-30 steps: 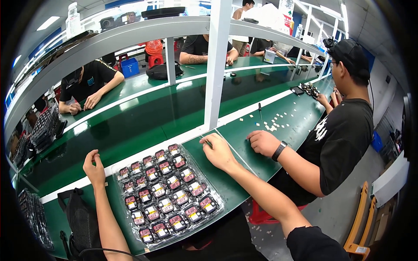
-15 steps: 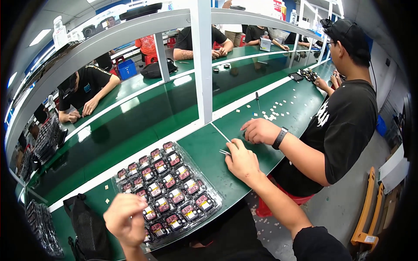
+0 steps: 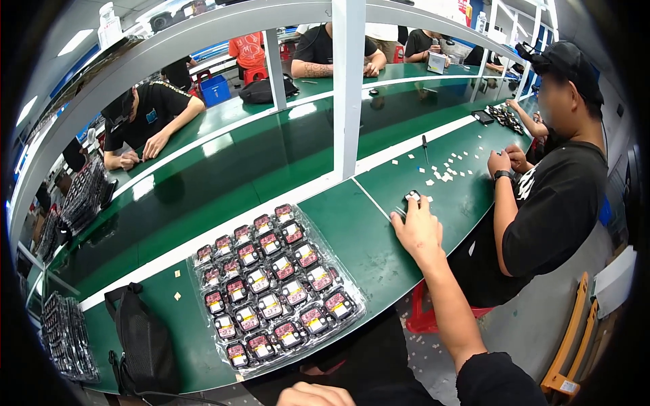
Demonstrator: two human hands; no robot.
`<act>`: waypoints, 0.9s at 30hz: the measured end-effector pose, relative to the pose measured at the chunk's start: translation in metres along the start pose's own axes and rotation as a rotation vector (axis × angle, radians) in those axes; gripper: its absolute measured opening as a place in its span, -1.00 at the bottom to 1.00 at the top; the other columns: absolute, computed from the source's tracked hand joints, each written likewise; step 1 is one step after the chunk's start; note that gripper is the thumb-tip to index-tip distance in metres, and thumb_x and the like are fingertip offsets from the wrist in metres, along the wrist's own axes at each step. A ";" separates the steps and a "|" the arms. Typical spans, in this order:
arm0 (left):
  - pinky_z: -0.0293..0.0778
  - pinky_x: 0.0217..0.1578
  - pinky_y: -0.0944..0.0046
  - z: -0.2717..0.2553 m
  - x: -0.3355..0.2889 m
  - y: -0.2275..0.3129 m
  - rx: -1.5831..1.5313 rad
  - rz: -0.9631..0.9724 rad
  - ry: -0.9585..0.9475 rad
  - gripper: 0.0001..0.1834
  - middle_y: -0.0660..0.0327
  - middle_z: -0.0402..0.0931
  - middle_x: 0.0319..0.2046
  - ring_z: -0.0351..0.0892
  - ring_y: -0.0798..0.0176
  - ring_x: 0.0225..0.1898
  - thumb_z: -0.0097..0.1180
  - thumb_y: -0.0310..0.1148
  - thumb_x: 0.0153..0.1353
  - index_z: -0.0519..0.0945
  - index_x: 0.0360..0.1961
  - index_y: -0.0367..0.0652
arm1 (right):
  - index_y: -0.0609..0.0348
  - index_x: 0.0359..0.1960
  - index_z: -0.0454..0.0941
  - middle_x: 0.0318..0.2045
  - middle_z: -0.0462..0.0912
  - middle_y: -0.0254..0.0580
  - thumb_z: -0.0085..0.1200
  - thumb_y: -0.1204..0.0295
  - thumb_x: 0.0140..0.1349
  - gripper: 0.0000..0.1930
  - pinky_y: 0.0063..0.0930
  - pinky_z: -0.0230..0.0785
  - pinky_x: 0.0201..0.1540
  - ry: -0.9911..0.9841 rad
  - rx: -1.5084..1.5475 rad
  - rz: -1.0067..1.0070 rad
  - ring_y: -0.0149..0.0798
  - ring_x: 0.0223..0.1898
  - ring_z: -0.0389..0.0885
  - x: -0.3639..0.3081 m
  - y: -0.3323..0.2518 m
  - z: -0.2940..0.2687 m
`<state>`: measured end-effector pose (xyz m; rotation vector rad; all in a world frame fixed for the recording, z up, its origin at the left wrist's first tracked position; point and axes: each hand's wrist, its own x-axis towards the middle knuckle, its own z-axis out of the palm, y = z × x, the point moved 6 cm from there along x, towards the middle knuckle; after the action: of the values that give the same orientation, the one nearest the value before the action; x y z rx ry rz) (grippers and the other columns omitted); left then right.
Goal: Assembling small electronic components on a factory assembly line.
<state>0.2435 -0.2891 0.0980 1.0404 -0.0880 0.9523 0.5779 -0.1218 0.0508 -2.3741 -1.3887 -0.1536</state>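
My right hand (image 3: 421, 230) reaches over the green bench, with thin metal tweezers (image 3: 401, 212) poking out from its curled fingers. Its fingertips touch a small black square-cornered device (image 3: 412, 195) on the bench; the frame does not show whether they grip it. At the lower edge, my left hand (image 3: 315, 395) is partly cut off, knuckles up, its fingertips hidden. Between me and the bench's white strip lies a clear plastic tray (image 3: 355, 284) with rows of similar black devices (image 3: 271, 306), each with a pink, white and yellow face.
Small pale squares (image 3: 447, 177) and a dark screwdriver (image 3: 424, 144) lie beyond my right hand. A co-worker (image 3: 562, 162) sits at my right. A white post (image 3: 347, 95) rises from the bench. Left of the tray are a black bag (image 3: 143, 338) and stacked trays (image 3: 66, 338).
My right hand has moved forward and right to the black device. My left hand has dropped from beside the tray to the lower edge. The co-worker's hand has drawn back from beside mine.
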 end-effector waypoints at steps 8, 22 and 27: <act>0.61 -0.12 0.10 0.036 -0.028 -0.082 0.217 -0.255 -0.160 -0.88 -0.03 0.70 -0.23 0.70 -0.03 -0.20 0.19 -0.60 0.31 0.72 -0.18 -0.37 | 0.02 -0.04 0.59 0.04 0.51 0.06 0.24 0.09 0.32 -0.65 0.06 0.58 -0.16 -0.039 0.062 -0.050 0.24 -0.25 0.73 -0.028 -0.018 -0.010; 0.67 -0.17 0.17 -0.008 -0.040 -0.018 0.758 0.136 0.488 -0.65 -0.11 0.58 0.03 0.72 0.06 -0.18 0.29 -0.41 0.37 0.59 0.06 -0.44 | 0.18 -0.08 0.54 0.04 0.71 0.06 0.53 0.47 0.01 -0.54 -0.48 0.60 -0.40 -0.268 0.996 -0.635 -0.24 -0.34 0.76 -0.153 -0.080 -0.068; 0.55 0.15 0.12 -0.023 -0.042 -0.013 0.619 -0.015 0.733 -0.09 -0.10 0.31 0.34 0.55 0.02 0.19 0.46 -0.09 0.20 0.34 0.38 -0.48 | 0.20 -0.09 0.55 0.01 0.73 0.06 0.57 0.38 0.01 -0.52 -0.41 0.69 -0.31 -0.365 1.173 -0.947 -0.09 -0.24 0.82 -0.198 -0.107 -0.070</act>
<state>0.2188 -0.3004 0.0563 1.1753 0.8664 1.3331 0.3929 -0.2626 0.0881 -0.7309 -1.8920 0.6826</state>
